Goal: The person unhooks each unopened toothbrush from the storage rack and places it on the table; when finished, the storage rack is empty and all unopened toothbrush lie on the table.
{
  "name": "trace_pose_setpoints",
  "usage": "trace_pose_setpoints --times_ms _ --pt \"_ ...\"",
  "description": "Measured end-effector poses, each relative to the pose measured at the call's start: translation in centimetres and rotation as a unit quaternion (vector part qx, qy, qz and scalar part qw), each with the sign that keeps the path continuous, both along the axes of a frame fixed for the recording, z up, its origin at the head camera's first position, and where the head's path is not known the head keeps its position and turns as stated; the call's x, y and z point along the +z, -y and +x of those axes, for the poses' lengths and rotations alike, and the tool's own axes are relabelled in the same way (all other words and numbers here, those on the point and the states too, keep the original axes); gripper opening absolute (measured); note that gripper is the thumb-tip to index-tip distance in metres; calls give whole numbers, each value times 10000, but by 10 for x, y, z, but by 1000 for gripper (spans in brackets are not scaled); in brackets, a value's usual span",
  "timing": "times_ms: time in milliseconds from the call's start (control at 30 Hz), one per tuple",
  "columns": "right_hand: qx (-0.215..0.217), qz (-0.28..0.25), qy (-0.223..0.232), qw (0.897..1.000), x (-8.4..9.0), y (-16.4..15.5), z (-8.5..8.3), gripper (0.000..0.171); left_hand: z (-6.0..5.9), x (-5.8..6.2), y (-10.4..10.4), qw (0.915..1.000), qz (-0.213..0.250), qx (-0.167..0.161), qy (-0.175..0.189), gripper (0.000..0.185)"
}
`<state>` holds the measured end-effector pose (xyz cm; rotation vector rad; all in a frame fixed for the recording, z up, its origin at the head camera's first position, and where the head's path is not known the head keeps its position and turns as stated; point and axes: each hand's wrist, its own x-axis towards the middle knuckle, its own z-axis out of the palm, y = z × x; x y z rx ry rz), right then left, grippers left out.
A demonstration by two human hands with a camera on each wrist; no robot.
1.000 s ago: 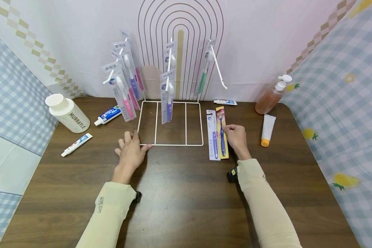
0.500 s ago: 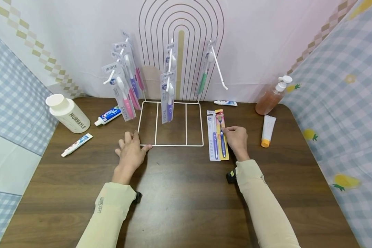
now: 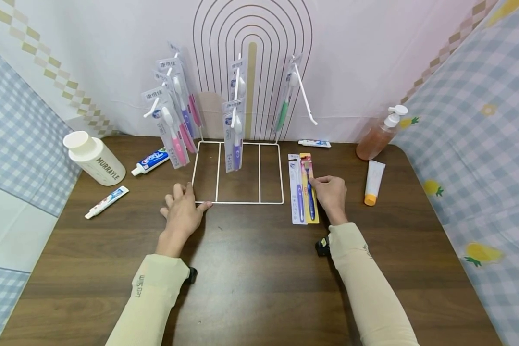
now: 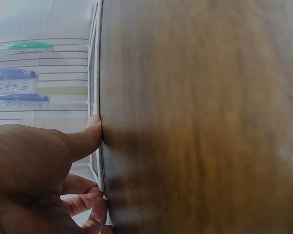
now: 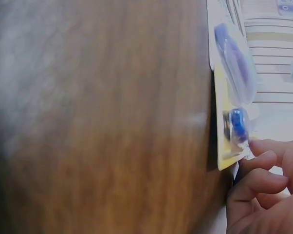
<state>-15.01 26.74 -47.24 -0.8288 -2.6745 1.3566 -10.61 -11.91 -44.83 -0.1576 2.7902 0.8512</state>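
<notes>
Woodgrain laminate covers the table (image 3: pixel 259 288), a dark brown rectangular top with rounded far corners. Pale wall panels with an arch motif stand behind it, and blue gingham cloth hangs at both sides.

The right hand (image 3: pixel 331 194) rests on the table with fingers curled, thumb and fingertips pinching the right edge of the yellow toothbrush pack (image 3: pixel 309 187). This flat card-and-blister pack lies on the table, touching the hand on its thumb side. The white toothbrush pack (image 3: pixel 297 190) lies just beside it, on the side away from the hand.

The left hand (image 3: pixel 182 211) lies palm down, fingers straight and spread, holding nothing. Its fingertips press the near left corner of the wire rack (image 3: pixel 238 202), a white thin-rod frame with a flat rectangular base. Hanging toothbrush packs (image 3: pixel 234 134) occupy the rack's pegs beyond the fingers.

A white cylindrical bottle (image 3: pixel 94 158) stands well to the left of that hand. An orange-capped tube (image 3: pixel 373 181) lies near the right hand's outer side.
</notes>
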Motion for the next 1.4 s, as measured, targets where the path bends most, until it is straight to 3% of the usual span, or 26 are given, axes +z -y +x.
trace_pose_setpoints --times_ms 267,367,500,667,867,1033,1133,1400 --pt "-11 61 -36 10000 -1 1 -1 31 0 0 1 10000 -9 -16 7 88" --pt "8 82 -11 10000 6 6 3 33 0 0 1 10000 9 -5 0 88" --pt "-99 76 -318 9994 17 15 2 38 -1 -1 2 10000 8 12 -19 89" --pt "-82 -176 -1211 9924 37 29 -18 33 -1 -3 1 9999 105 69 -87 88" --pt "477 -498 -2035 9766 77 51 -56 36 1 -2 1 9999 99 72 -95 88" --pt "875 -919 -2199 9672 104 68 -84 48 1 -1 1 10000 66 54 23 90" --pt "1087 -855 -2182 9661 115 75 -95 51 1 -2 1 10000 46 60 27 90" --pt "1412 -1039 -2315 9569 129 92 -106 43 2 -2 2 10000 71 51 -24 90"
